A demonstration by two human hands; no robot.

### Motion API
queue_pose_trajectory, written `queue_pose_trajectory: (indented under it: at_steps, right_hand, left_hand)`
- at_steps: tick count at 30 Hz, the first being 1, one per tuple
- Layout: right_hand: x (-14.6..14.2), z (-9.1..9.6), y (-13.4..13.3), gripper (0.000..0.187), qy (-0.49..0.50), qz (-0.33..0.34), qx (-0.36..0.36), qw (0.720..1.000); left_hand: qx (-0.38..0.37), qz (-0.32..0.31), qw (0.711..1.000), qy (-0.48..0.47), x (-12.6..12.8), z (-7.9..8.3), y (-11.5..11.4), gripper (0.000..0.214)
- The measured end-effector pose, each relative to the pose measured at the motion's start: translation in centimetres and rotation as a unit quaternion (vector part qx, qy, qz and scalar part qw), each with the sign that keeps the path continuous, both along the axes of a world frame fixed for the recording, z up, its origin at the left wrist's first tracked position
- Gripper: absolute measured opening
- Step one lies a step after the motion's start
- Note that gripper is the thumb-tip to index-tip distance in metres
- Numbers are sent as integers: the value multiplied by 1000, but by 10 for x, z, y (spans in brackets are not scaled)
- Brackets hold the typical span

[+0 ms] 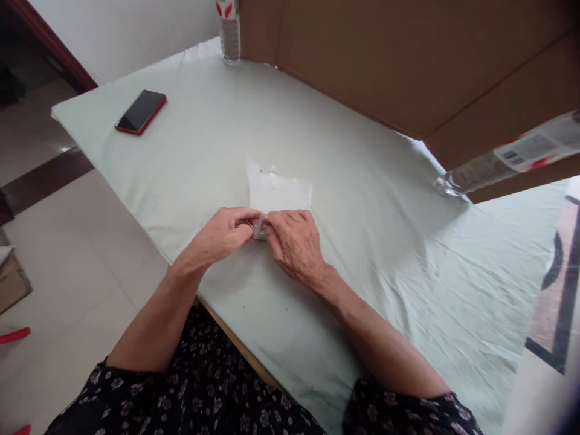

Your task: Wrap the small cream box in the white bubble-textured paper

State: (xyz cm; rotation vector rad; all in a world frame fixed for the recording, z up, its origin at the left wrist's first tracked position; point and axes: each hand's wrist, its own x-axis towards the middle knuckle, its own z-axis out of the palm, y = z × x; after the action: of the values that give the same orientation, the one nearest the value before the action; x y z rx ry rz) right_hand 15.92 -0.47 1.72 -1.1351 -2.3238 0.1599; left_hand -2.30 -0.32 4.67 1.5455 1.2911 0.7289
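A white, thin sheet (285, 192), like paper or tissue with uneven edges, lies on the pale green cloth just beyond my hands. Between my fingertips is a small crumpled, translucent greyish piece (258, 228); its exact kind cannot be made out. My left hand (229, 231) is closed, thumb and forefinger pinching the left side of this piece. From the other side, my right hand (294, 241) pinches it with curled fingers. The right knuckles overlap the near edge of the white sheet and hide part of it.
The cloth-covered table (190, 163) carries a phone (141, 112) in a red case at the far left. A large cardboard panel (362, 60) stands at the back, with a plastic bottle (230, 36) at its left end and another clear bottle (512, 154) at right.
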Motion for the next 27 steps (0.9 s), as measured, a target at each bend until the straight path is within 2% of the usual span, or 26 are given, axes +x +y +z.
queue_pose_trajectory:
  at_steps: [3, 6, 8, 9, 12, 14, 20, 24, 27]
  right_hand:
    - [9, 3, 1, 16, 51, 0, 9, 999]
    - [32, 6, 1, 11, 95, -83, 30, 992]
    - [52, 9, -2, 16, 93, -162, -19, 982]
    - [61, 10, -4, 24, 88, -195, -69, 974]
    - [77, 12, -9, 53, 58, -243, -244, 937]
    - [75, 10, -11, 66, 41, -249, -309, 917]
    - [50, -4, 4, 90, 87, -249, -311, 913]
    - [60, -6, 4, 95, 108, -280, -280, 912]
    - [71, -3, -4, 90, 102, -289, -306, 901]
  left_hand:
    - [126, -13, 982, 138, 4, -6, -4, 30]
    - [229, 4, 948, 221, 8, -15, -6, 24]
    - [278, -3, 931, 238, 10, -20, -6, 20]
    - [293, -13, 926, 240, 10, -21, -6, 18]
    - [310, -41, 918, 244, 10, -23, -4, 17]
    - [315, -48, 915, 249, 11, -24, -4, 18]
    - [330, -45, 911, 241, 11, -27, -4, 19]
    - [333, -33, 907, 254, 11, -29, -4, 19]
    - [335, -30, 905, 259, 11, -29, -4, 19]
